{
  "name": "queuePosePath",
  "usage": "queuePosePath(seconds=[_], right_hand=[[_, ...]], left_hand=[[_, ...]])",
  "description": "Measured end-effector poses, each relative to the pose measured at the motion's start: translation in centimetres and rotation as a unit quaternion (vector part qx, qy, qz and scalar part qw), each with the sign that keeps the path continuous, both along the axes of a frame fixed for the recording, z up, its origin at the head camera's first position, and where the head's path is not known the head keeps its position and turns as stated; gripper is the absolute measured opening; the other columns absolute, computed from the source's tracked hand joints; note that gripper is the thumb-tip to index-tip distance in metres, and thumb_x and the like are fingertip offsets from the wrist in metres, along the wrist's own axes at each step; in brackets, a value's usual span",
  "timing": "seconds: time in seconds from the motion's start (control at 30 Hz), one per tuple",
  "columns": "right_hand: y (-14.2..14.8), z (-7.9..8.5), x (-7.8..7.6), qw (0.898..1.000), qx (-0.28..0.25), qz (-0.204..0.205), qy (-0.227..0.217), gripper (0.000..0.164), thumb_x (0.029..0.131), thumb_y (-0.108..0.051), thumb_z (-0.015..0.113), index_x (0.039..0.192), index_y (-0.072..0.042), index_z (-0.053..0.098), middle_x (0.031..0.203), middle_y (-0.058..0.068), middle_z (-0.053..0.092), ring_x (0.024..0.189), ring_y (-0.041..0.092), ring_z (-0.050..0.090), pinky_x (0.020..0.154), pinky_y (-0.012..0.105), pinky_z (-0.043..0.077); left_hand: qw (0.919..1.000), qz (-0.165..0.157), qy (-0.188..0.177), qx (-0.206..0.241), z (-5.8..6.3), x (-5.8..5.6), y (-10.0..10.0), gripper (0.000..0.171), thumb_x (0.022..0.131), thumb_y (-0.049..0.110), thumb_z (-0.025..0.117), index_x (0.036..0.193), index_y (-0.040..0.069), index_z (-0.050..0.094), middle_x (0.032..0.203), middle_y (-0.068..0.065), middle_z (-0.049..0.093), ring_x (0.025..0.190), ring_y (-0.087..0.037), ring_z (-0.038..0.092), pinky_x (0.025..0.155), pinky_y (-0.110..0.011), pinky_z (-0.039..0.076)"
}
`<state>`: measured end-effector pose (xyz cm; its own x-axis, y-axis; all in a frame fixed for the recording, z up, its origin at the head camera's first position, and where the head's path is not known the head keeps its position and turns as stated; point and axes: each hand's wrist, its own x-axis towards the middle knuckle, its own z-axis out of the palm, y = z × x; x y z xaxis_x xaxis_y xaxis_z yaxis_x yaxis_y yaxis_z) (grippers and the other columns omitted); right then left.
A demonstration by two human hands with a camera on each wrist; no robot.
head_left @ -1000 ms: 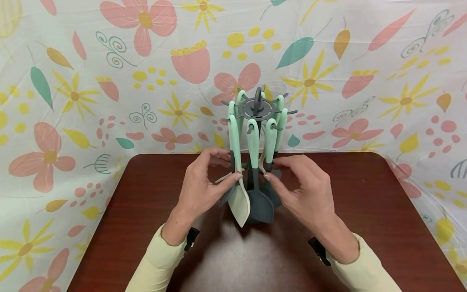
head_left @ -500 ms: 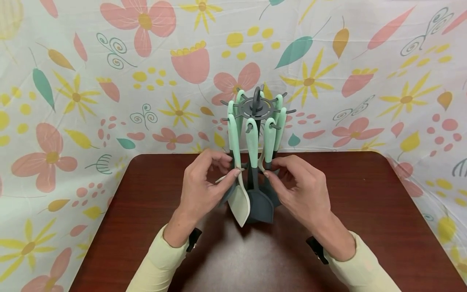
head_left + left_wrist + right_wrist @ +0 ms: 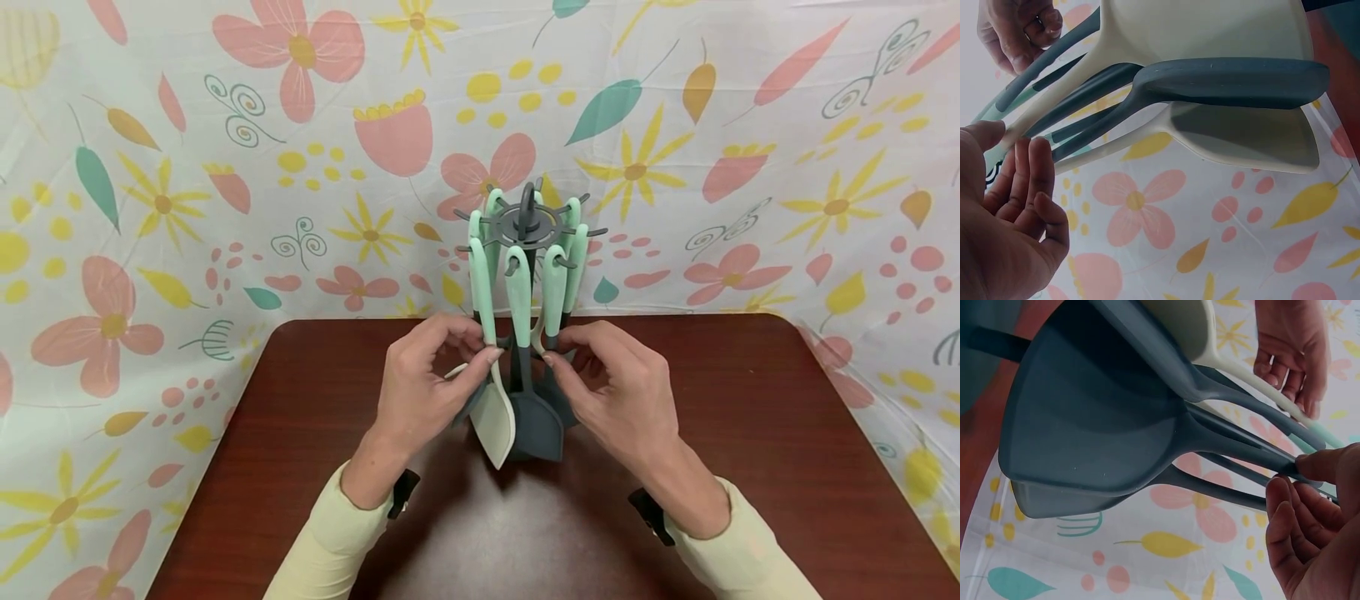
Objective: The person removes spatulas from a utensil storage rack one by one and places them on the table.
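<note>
A rotating utensil rack (image 3: 528,223) stands on the table, with several mint-handled kitchen utensils hung from its hooks. The left hand (image 3: 423,387) pinches the neck of a cream spatula (image 3: 493,421) at the front left, just under its mint handle. On the front right, the right hand (image 3: 626,387) pinches the dark neck of a dark grey spatula (image 3: 1091,406), whose blade fills much of the right wrist view. Between the hands hangs another dark spatula (image 3: 536,425), untouched. In the left wrist view, a second cream utensil (image 3: 1247,137) hangs below the held one. Other utensils are partly hidden behind these.
The dark red-brown wooden table (image 3: 750,433) spreads out around the rack. Close behind it hangs a floral cloth backdrop (image 3: 300,200). Black straps (image 3: 403,492) circle both wrists below pale yellow sleeves (image 3: 318,546).
The left hand's fingers have drawn in a little toward the cream spatula's neck, its thumb slightly higher. The right hand keeps nearly the same place, and the rack stays put.
</note>
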<state>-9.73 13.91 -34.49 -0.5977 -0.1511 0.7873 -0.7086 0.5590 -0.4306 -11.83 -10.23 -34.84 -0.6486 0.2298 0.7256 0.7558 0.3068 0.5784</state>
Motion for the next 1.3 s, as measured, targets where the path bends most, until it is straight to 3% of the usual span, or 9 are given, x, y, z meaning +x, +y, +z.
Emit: queuePosePath(seconds=[0.63, 1.3], right_hand=[[-0.19, -0.10, 0.11, 1.000, -0.016, 0.007, -0.008, 0.021, 0.085, -0.002, 0.084, 0.103, -0.006, 0.074, 0.091, -0.001, 0.071, 0.071, 0.008, 0.064, 0.066, 0.014, 0.050], [-0.13, 0.15, 0.31, 0.999, -0.043, 0.007, -0.010, 0.020, 0.083, -0.001, 0.085, 0.100, -0.005, 0.076, 0.090, 0.001, 0.072, 0.073, 0.013, 0.066, 0.067, 0.017, 0.051]], left_hand=[[1.0000, 0.001, -0.001, -0.003, 0.05, 0.11, -0.01, 0.018, 0.094, 0.014, 0.083, 0.107, 0.011, 0.071, 0.095, 0.002, 0.071, 0.082, -0.008, 0.068, 0.072, -0.026, 0.057], [0.9999, 0.004, 0.009, -0.006, 0.04, -0.02, 0.03, 0.016, 0.095, 0.015, 0.082, 0.107, 0.011, 0.071, 0.094, 0.002, 0.071, 0.079, -0.007, 0.068, 0.066, -0.022, 0.053]])
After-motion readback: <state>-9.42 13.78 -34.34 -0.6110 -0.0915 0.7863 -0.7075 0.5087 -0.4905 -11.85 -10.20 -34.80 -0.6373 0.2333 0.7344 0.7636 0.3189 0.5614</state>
